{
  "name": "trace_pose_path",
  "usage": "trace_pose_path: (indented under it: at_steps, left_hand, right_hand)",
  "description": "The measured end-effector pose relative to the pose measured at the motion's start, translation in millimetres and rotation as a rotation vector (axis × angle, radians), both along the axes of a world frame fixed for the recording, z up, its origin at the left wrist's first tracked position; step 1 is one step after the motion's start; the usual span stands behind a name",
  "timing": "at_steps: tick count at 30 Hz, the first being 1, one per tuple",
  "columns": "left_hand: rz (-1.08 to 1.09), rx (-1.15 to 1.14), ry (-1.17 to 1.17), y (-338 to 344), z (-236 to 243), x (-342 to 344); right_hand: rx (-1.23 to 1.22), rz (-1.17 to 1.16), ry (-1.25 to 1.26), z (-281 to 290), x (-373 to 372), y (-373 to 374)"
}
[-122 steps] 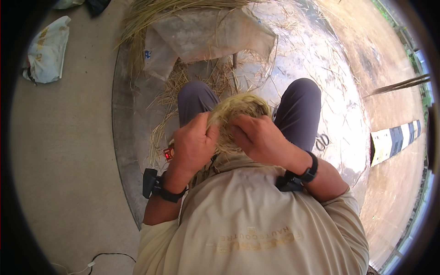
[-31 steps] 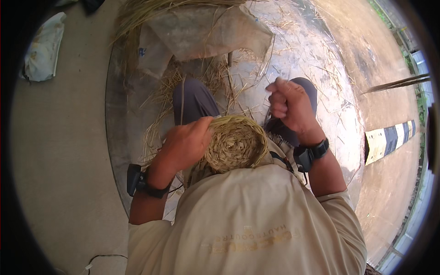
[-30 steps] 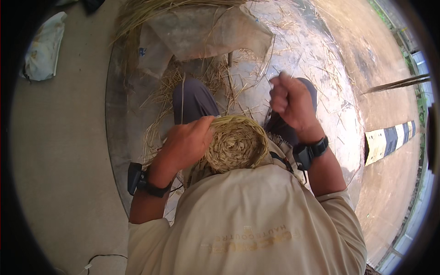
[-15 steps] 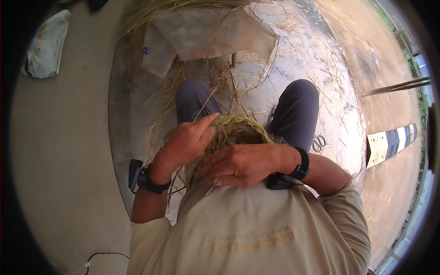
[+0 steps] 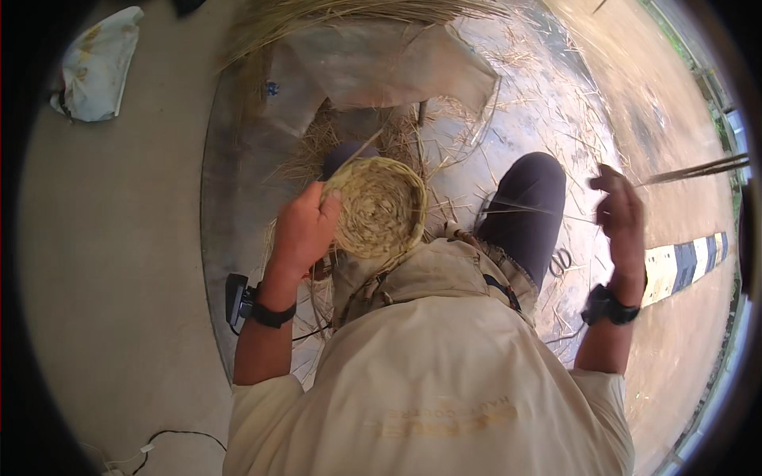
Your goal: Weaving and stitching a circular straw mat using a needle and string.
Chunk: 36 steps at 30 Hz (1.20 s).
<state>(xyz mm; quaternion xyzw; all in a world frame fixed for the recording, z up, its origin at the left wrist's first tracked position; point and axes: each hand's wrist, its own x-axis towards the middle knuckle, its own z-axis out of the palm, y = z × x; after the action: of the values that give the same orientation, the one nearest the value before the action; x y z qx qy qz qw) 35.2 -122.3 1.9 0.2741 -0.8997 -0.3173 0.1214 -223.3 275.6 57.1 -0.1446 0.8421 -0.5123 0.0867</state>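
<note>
My left hand (image 5: 305,230) is pinching the rim of a woven straw basket (image 5: 377,208), which is partly covering the left knee (image 5: 337,156); my right hand (image 5: 622,216) is hovering beside the right knee (image 5: 528,190), its grip too blurred to tell.

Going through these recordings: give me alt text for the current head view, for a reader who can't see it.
A person's left hand grips the rim of a round woven basket, its inside showing. The right hand, blurred, is out to the right, apart from the basket. Farther out are a pale sheet, scattered straw and long stalks.
</note>
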Motion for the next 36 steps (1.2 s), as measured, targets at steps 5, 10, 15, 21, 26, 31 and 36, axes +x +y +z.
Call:
trace_pose_path:
  at_steps: [5, 10, 15, 21, 26, 31, 36]
  left_hand:
    - [0.011, -0.014, 0.047, 0.8, 16.0, -4.8]
    - [-0.088, -0.045, 0.1, 20.7, 24.7, -12.1]
    - [-0.135, -0.058, 0.147, 36.1, 27.3, -13.3]
    - [-0.133, 0.017, 0.074, 43.3, 34.8, -13.4]
    - [-0.15, -0.022, 0.081, 47.1, 29.9, -17.2]
    - [-0.168, -0.096, 0.111, 61.6, 26.7, -21.1]
    - [-0.2, -0.142, 0.136, 62.7, 16.4, -18.2]
  right_hand:
    - [-0.254, -0.043, -0.074, -10.3, 15.3, 9.9]
    - [-0.059, 0.711, -0.046, -0.6, 86.1, -98.6]
    - [-0.069, 0.802, 0.155, -23.2, 109.0, -156.0]
    - [-0.043, 0.819, 0.158, -26.0, 110.8, -158.7]
    - [-0.032, 0.801, 0.177, -28.8, 112.2, -157.7]
    - [-0.068, 0.728, 0.233, -45.2, 113.6, -171.2]
    - [-0.127, 0.717, 0.026, -45.6, 109.8, -182.3]
